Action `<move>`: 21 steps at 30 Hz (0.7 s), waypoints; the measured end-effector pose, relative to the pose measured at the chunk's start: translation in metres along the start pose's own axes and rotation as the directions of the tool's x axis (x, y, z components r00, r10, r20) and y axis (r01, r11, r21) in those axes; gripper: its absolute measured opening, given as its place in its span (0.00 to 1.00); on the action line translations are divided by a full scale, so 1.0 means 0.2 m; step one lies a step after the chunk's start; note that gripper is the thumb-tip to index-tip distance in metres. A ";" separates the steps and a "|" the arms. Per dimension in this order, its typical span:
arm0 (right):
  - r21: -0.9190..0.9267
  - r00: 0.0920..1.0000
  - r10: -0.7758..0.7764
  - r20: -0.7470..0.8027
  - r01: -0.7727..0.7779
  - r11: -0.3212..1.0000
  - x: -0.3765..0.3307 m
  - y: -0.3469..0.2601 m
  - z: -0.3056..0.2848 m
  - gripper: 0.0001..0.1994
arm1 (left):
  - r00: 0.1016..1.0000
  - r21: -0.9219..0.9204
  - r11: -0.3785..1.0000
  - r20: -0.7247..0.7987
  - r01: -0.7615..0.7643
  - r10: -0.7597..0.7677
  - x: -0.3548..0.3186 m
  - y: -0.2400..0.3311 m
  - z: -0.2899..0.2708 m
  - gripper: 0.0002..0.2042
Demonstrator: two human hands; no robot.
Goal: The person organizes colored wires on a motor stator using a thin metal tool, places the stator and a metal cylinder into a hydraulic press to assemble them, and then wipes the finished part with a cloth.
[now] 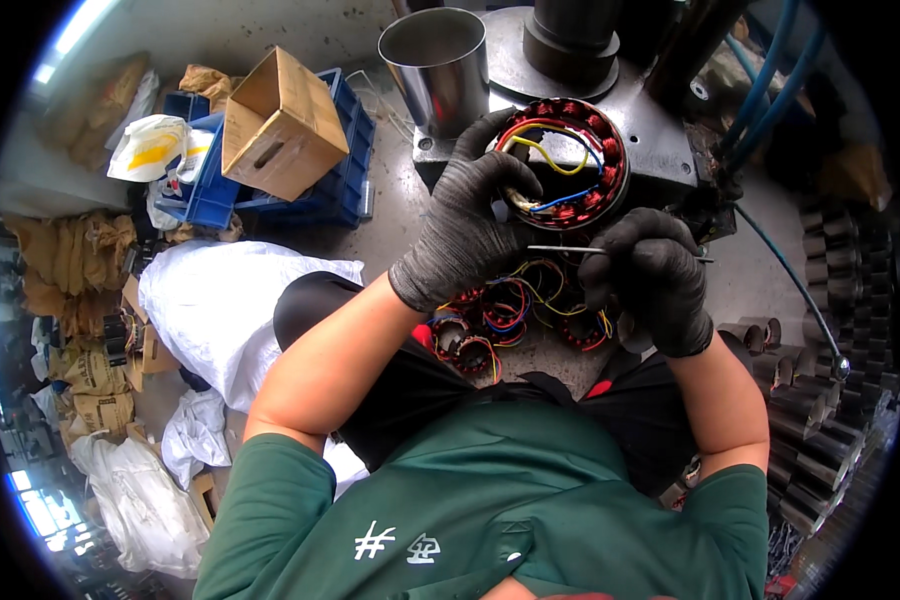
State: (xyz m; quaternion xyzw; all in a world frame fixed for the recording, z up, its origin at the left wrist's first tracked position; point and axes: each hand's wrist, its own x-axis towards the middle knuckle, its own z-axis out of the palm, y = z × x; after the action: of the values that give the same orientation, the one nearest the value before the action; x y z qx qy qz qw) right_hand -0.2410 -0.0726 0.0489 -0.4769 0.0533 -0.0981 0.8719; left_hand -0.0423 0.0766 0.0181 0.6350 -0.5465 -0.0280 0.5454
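Note:
My left hand [475, 205], in a dark grey knit glove, grips the left rim of a motor stator [610, 150]. The stator is a ring with red copper windings, and yellow, blue and red lead wires [555, 160] cross its opening. It is held up at the front of a metal press. My right hand [650, 260], gloved alike, is closed round a thin metal rod [560, 248]. The rod lies crosswise just below the stator, its left end close to my left wrist. Fingertips of the left hand inside the ring are partly hidden.
Several more wound stators [470, 345] lie below, between my knees. A steel cylinder [435, 70] stands on the press table [660, 125]. Left are a cardboard box [285, 125], blue crates [355, 170] and white sacks [220, 300]. Stacked metal sleeves [820, 420] and a ball-ended lever [800, 290] are right.

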 end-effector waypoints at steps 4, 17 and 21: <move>-0.057 0.996 -0.082 0.018 0.083 0.995 0.00 0.00 0.00 0.16 | 0.994 -0.064 0.995 -0.075 -0.079 0.074 0.03 0.02 -0.01 0.20; -0.727 0.933 -0.349 0.087 0.299 0.618 -0.02 -0.07 0.06 0.10 | 0.977 0.206 0.957 -0.024 -0.205 0.214 0.03 0.03 -0.04 0.19; -0.749 0.928 -0.347 0.136 0.326 0.577 -0.03 -0.06 0.07 0.09 | 0.989 0.184 0.972 -0.004 -0.145 0.148 0.02 0.04 -0.04 0.20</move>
State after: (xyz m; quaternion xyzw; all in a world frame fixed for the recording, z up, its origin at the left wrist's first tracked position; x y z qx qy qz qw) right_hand -0.2451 -0.0668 0.0670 -0.7977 0.0093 -0.2359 0.5550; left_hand -0.0409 0.0798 0.0293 0.6404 -0.5873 0.0684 0.4902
